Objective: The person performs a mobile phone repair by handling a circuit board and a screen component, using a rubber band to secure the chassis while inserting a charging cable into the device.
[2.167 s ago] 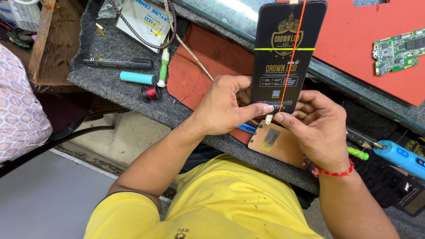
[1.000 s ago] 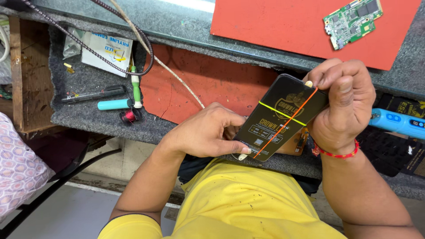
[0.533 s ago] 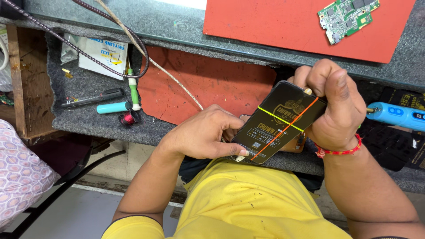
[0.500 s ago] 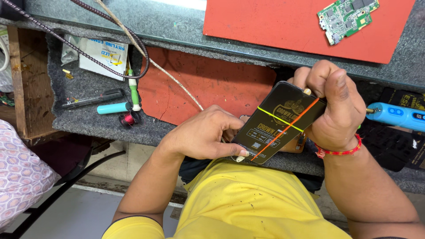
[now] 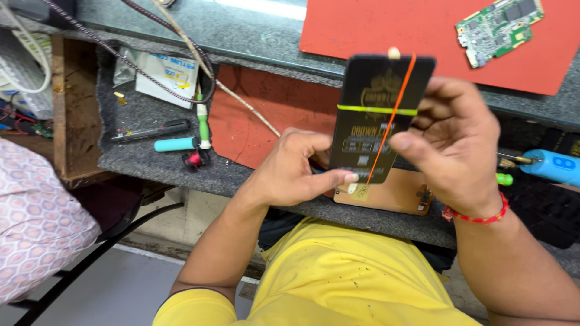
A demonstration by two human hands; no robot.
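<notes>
Since the earlier frames, one black flat pack (image 5: pixel 377 118) has been turned from a slant to nearly upright and raised over the bench. Its lower edge is pinched by the closed fingers (image 5: pixel 338 177) of the left hand (image 5: pixel 290 172), and its right edge is gripped by the curled fingers (image 5: pixel 417 140) of the right hand (image 5: pixel 456 142). Two bands are counted on the pack: one yellow-green band (image 5: pixel 377 110) across it and one orange band (image 5: pixel 393 115) stretched diagonally from its top to its lower edge. One red thread bracelet (image 5: pixel 480 215) is worn on the right wrist.

Just below the pack, one tan flat piece (image 5: pixel 393 193) is seen lying on the grey bench (image 5: pixel 241 175). Two red mats are counted: one lower mat (image 5: pixel 266 115) behind the left hand and one upper mat (image 5: pixel 399 30) on the raised shelf, on which one green circuit board (image 5: pixel 498 27) is laid. To the right, one blue tool (image 5: pixel 553 167) is seen. To the left, one white printed packet (image 5: pixel 166 75), one black pen-like tool (image 5: pixel 151 130), one cyan cylinder (image 5: pixel 175 144) and one green-and-white tool (image 5: pixel 202 121) are spread near a wooden tray (image 5: pixel 66 102); the contents of the tray cannot be made out.
</notes>
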